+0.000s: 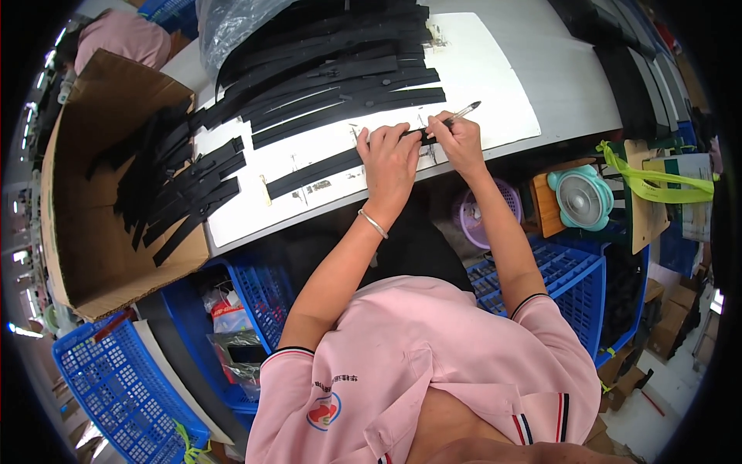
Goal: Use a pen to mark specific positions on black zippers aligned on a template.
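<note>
Right hand (457, 141) has its fingers pinched around a silver pen (462, 114), tip down at the end of a long black strap (332, 168). Left hand (389, 164) lies flat on that same strap, fingers together, pressing it onto the white board (495, 85) on the table. Can't really make out whether the pen tip touches the strap. A big heap of black straps (332, 69) sits further back, more of them spilling over a cardboard box (85, 255) at the left. Blue crates (576, 286) sit below the table edge.

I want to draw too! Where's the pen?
In the head view, the pen is in the right hand, over the black strip on the white table.
</note>
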The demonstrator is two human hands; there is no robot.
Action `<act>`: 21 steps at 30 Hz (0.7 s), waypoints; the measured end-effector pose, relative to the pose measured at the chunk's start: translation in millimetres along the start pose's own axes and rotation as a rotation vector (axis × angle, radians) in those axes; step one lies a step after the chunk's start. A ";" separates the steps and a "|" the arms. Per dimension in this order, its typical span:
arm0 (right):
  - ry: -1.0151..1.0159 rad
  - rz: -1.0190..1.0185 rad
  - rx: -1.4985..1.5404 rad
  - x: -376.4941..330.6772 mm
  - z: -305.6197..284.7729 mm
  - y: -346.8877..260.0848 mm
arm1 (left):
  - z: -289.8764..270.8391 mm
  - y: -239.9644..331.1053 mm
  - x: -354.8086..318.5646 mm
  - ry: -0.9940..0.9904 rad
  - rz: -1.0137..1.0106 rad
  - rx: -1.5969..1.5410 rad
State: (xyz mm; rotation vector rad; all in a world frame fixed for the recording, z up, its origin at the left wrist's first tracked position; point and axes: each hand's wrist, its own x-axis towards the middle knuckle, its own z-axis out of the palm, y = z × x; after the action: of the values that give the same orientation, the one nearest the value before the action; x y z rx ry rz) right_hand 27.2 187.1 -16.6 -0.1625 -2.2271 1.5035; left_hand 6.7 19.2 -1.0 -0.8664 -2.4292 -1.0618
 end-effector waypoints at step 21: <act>0.114 -0.012 0.080 -5.5 -2.7 -7.7 | -23.1 -26.6 -11.2 -0.151 -0.054 0.143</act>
State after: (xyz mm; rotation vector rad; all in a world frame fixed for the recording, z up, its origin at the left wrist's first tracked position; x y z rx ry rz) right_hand 34.4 184.5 -10.4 -0.2049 -2.0714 1.5353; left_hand -0.7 -16.7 -6.0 -0.8665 -2.6292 -0.8561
